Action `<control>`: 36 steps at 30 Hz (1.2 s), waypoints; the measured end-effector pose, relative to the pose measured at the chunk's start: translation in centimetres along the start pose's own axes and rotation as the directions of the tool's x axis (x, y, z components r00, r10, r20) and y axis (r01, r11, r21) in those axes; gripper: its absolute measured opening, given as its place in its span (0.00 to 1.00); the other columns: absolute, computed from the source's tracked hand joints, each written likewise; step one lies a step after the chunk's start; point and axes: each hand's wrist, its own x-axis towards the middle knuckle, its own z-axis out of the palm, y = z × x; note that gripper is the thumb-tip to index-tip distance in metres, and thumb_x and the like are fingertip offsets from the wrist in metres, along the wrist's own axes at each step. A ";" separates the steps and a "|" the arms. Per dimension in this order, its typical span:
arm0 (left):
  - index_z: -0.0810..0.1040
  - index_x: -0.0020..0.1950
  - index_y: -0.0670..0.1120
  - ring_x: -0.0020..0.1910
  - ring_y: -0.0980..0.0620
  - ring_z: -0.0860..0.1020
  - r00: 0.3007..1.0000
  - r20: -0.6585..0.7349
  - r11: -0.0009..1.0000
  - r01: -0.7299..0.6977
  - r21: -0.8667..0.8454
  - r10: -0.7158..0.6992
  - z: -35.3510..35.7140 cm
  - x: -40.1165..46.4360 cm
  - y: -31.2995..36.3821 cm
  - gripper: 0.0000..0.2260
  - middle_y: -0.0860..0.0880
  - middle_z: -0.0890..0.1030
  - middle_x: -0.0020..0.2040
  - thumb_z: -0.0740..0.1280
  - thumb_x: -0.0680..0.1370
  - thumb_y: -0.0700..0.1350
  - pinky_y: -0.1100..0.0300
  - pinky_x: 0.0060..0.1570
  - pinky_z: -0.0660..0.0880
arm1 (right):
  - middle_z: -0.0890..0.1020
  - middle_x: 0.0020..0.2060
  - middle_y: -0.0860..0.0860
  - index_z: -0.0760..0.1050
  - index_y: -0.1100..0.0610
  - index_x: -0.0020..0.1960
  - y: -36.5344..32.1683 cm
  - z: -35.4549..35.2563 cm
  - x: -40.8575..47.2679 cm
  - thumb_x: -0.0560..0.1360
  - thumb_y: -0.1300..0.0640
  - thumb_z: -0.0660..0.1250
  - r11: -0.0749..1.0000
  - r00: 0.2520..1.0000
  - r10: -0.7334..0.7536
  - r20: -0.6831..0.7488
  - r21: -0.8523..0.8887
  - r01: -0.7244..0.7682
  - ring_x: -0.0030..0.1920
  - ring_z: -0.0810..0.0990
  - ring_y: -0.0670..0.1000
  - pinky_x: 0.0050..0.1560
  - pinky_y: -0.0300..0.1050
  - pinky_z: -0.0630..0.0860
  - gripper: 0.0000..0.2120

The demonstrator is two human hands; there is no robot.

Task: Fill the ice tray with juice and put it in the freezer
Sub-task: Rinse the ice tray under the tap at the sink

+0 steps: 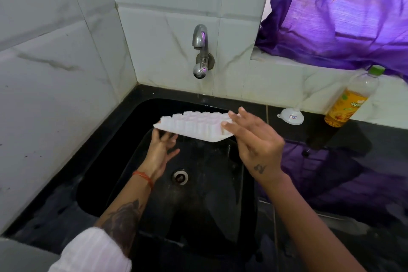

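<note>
White plastic was what you held: the ice tray (194,125) hung over the black sink (123,130), upside down or nearly so, with the backs of its cells facing up toward you and its flat rim tipped down toward your body. Its long axis ran left to right, roughly level, and square to the tap (201,51) on the tiled wall behind it. No water was running that I could see.

Your 2 hands shared the tray, 1 at each short end. Your left hand (162,146) sat under the near-left corner, palm up, fingers spread and curled loosely, more a prop from below than a clamp. Your right hand (254,139) closed on the right end, thumb and fingertips pinching the rim, back of the hand toward you, wrist raised above the sink edge. Both were about equally near; the right had the firmer hold.

Judging from that pose, you were shaking or draining the tray, so filling had not begun. The next move turned on 1 thing: the tray had to roll about its long axis until the cells faced up, then travel right to the dark table (331,161). Over there stood the bottle (351,99) of yellow liquid and the small white funnel (291,116), well apart from the tray. I could not tell whether that bottle held juice.
</note>
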 end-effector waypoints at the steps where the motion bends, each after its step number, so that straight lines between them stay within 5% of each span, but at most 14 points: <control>1: 0.56 0.72 0.61 0.57 0.53 0.74 0.999 -0.004 0.998 0.048 0.037 -0.048 -0.1 -0.3 -0.4 0.29 0.56 0.73 0.61 0.55 0.79 0.33 0.45 0.55 0.71 | 0.84 0.48 0.58 0.84 0.63 0.46 -0.1 0.1 -0.8 0.66 0.75 0.73 1.000 0.998 0.025 0.057 -0.005 -0.025 0.53 0.82 0.59 0.49 0.54 0.81 0.12; 5: 0.59 0.65 0.67 0.59 0.52 0.71 0.996 -0.001 0.992 0.084 0.098 -0.085 -0.8 -0.9 -1.7 0.33 0.59 0.65 0.69 0.57 0.76 0.30 0.46 0.53 0.71 | 0.84 0.48 0.57 0.84 0.63 0.46 0.4 0.2 -2.7 0.67 0.72 0.73 0.997 0.996 0.072 0.054 0.017 -0.073 0.52 0.83 0.57 0.49 0.50 0.82 0.10; 12: 0.54 0.73 0.62 0.58 0.53 0.71 0.994 -0.036 0.982 0.108 0.152 -0.104 0.1 -1.1 -2.4 0.36 0.57 0.66 0.70 0.58 0.75 0.29 0.50 0.50 0.69 | 0.86 0.46 0.54 0.83 0.59 0.51 1.2 -0.2 -4.8 0.65 0.68 0.76 0.950 0.933 0.305 0.193 0.006 -0.312 0.41 0.86 0.52 0.39 0.43 0.81 0.15; 14: 0.58 0.72 0.60 0.52 0.55 0.77 0.995 -0.071 0.986 0.079 0.147 -0.069 0.6 -1.1 -2.3 0.35 0.54 0.74 0.64 0.60 0.74 0.29 0.55 0.44 0.73 | 0.86 0.41 0.53 0.82 0.57 0.52 1.8 -0.4 -4.3 0.68 0.62 0.75 0.866 0.843 0.486 0.230 0.001 -0.499 0.38 0.85 0.52 0.39 0.45 0.80 0.13; 17: 0.66 0.70 0.51 0.43 0.56 0.78 0.983 -0.183 0.968 0.026 0.248 0.021 2.3 -1.4 -2.0 0.27 0.47 0.79 0.54 0.63 0.74 0.31 0.58 0.40 0.75 | 0.84 0.41 0.46 0.81 0.54 0.54 3.5 -1.8 -3.9 0.69 0.59 0.75 0.587 0.576 0.735 0.358 0.090 -0.805 0.40 0.82 0.44 0.47 0.45 0.80 0.14; 20: 0.70 0.68 0.48 0.45 0.53 0.78 0.985 -0.164 0.898 0.033 0.438 0.044 3.5 -1.5 -1.7 0.21 0.47 0.78 0.51 0.66 0.75 0.36 0.54 0.44 0.75 | 0.81 0.38 0.42 0.81 0.53 0.55 5.9 -4.4 -4.6 0.69 0.57 0.75 0.428 0.401 0.824 0.400 0.025 -0.904 0.40 0.81 0.42 0.46 0.41 0.80 0.15; 25: 0.76 0.62 0.46 0.48 0.47 0.81 0.998 -0.054 0.824 0.012 0.567 0.023 8.1 -3.5 -2.1 0.17 0.47 0.82 0.47 0.70 0.74 0.39 0.44 0.55 0.78 | 0.83 0.41 0.53 0.80 0.55 0.54 10.5 -10.7 -7.9 0.68 0.57 0.76 0.157 0.149 0.915 0.376 0.011 -0.988 0.43 0.83 0.52 0.47 0.52 0.81 0.16; 33: 0.76 0.54 0.48 0.45 0.48 0.83 0.983 0.148 0.832 0.012 0.554 -0.112 18.7 -8.6 -6.6 0.13 0.43 0.84 0.46 0.72 0.72 0.39 0.54 0.39 0.81 | 0.85 0.39 0.50 0.80 0.49 0.42 15.8 -22.2 -15.9 0.65 0.57 0.77 0.005 -0.011 0.970 0.242 -0.064 -0.998 0.42 0.84 0.52 0.50 0.56 0.81 0.09; 36: 0.76 0.57 0.46 0.45 0.48 0.83 0.977 0.154 0.813 0.030 0.581 -0.147 21.0 -9.8 -8.5 0.15 0.43 0.83 0.47 0.72 0.72 0.39 0.56 0.37 0.80 | 0.85 0.38 0.48 0.81 0.51 0.45 16.7 -24.5 -18.1 0.65 0.56 0.78 -0.032 -0.053 0.975 0.215 -0.101 -0.994 0.40 0.84 0.52 0.48 0.55 0.81 0.11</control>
